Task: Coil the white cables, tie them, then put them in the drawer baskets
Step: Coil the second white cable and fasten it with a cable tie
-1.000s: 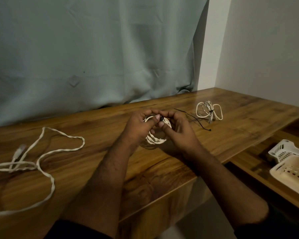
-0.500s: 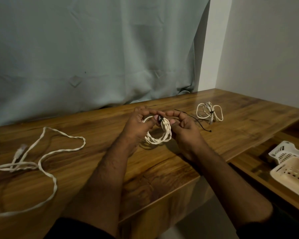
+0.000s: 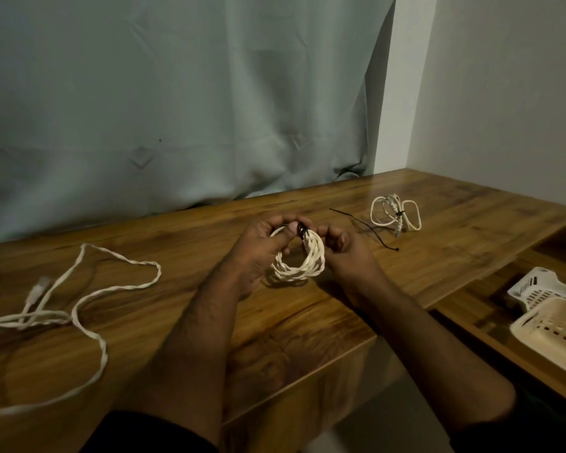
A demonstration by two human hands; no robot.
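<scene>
A coiled white twisted cable [image 3: 303, 264] is held above the middle of the wooden table [image 3: 455, 243]. My left hand [image 3: 258, 253] grips the coil's left side, thumb pressed near a black tie [image 3: 301, 231] at the top. My right hand [image 3: 347, 251] has curled fingers at the coil's upper right, beside the tie. A tied white cable bundle [image 3: 396, 216] lies farther right on the table. A loose white cable [image 3: 79, 308] sprawls at the left. Two white baskets [image 3: 556, 325] sit in the open drawer at the right.
Spare thin black ties [image 3: 370, 228] lie on the table between my right hand and the tied bundle. A grey curtain [image 3: 177, 109] hangs behind the table. The drawer's wooden front edge [image 3: 504, 354] runs below the baskets at the right.
The coil has turned more upright and open toward me, and my right hand has slid from in front of it to its right side. The rest has not moved.
</scene>
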